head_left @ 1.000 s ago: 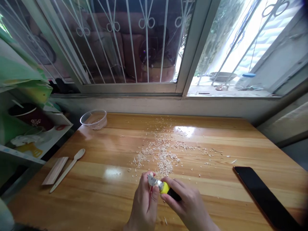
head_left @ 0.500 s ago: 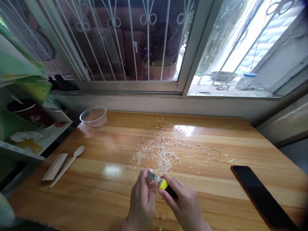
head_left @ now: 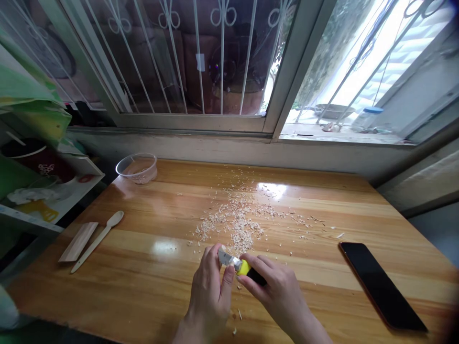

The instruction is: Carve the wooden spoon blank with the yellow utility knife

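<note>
My right hand (head_left: 278, 282) is closed round the black and yellow handle of a utility knife (head_left: 244, 267). Its grey blade (head_left: 226, 258) points left across the fingers of my left hand (head_left: 211, 282). Those fingers are pinched together on a small pale piece (head_left: 223, 248); only its tip shows above the blade, the rest being hidden by the fingers. The left thumb is close to the blade's lower edge. Just beyond both hands, pale shavings (head_left: 244, 234) lie scattered over the wooden table (head_left: 143, 296).
On the left lie a wooden spoon (head_left: 96, 242) and a flat wooden strip (head_left: 79, 242). A clear plastic bowl (head_left: 137, 169) stands at the back left corner. To the right is a black phone (head_left: 380, 284). A barred window (head_left: 201, 122) rises behind the table.
The view has shifted slightly, so the table things appear a little further up and left. Both hands keep their grips, and the blade lies a little flatter across the left fingers.
</note>
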`<state>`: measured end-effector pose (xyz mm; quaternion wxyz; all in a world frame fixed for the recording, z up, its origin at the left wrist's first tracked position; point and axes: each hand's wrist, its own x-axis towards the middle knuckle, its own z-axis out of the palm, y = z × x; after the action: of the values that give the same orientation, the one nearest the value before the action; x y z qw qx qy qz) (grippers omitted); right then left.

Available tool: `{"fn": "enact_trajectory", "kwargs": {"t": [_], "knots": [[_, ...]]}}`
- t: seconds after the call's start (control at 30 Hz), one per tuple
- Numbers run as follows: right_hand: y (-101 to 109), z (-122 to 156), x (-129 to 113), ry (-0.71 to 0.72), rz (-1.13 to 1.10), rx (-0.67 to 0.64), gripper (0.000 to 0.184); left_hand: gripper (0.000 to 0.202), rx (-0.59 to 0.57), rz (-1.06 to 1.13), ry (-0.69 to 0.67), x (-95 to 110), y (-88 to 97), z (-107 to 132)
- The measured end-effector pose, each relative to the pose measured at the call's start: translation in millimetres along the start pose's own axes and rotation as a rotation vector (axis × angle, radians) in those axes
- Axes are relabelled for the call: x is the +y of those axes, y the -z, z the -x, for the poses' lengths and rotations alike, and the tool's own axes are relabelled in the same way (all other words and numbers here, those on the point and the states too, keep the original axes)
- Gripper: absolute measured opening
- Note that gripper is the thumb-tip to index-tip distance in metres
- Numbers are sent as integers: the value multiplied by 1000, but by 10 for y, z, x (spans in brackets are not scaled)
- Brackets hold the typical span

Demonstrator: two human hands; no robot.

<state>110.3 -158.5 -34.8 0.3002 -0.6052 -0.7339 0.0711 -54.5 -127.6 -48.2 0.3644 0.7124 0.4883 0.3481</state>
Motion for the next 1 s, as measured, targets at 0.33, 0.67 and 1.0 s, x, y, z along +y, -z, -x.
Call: {"fn": "enact_trajectory", "kwargs": {"t": [0.33, 0.67, 1.0], "knots": [[-155, 67, -32, -156, -191, 41, 36, 22, 23, 123, 65, 54, -91, -52], [46, 38, -92, 42, -153, -34, 44, 34, -217, 625, -20, -6, -5, 25], [44, 70, -94, 116, 21, 152, 44, 27, -268, 691, 18, -85, -60, 26]]}}
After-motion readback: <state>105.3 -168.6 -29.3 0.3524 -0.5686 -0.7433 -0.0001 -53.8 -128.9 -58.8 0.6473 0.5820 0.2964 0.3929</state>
